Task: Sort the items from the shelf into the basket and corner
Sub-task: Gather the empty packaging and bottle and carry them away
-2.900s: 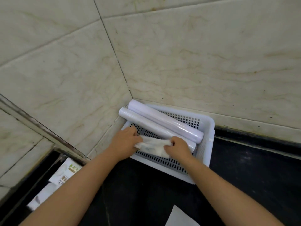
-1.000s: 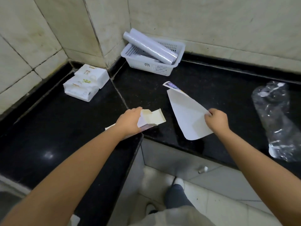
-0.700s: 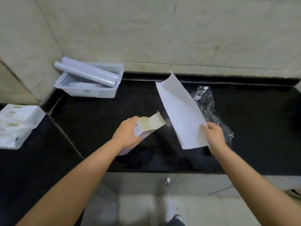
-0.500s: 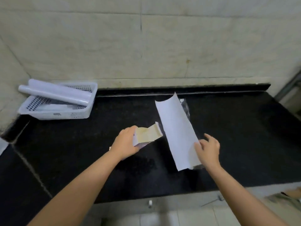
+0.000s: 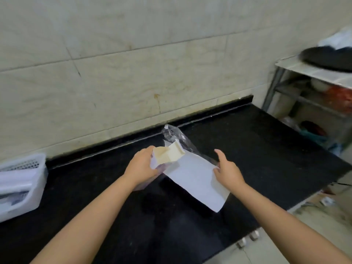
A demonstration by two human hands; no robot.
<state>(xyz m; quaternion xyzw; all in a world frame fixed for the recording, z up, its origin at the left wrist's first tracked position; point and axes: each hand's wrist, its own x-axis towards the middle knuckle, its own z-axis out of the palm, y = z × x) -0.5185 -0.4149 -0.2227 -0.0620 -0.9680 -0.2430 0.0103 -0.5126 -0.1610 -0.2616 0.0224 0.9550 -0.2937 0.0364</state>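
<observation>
My view has swung right, leaving the basket (image 5: 22, 185) far left, as my left hand (image 5: 142, 168) clamps the torn carton (image 5: 167, 156) while my right hand (image 5: 227, 171), fingers spread, rests on the white sheet (image 5: 196, 181), its long axis running near-right to far-left.

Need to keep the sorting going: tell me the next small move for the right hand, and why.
Probably close the right hand on the white sheet: its fingers are spread open at the sheet's edge, while the left hand already grips the torn carton. The basket sits far left.
</observation>
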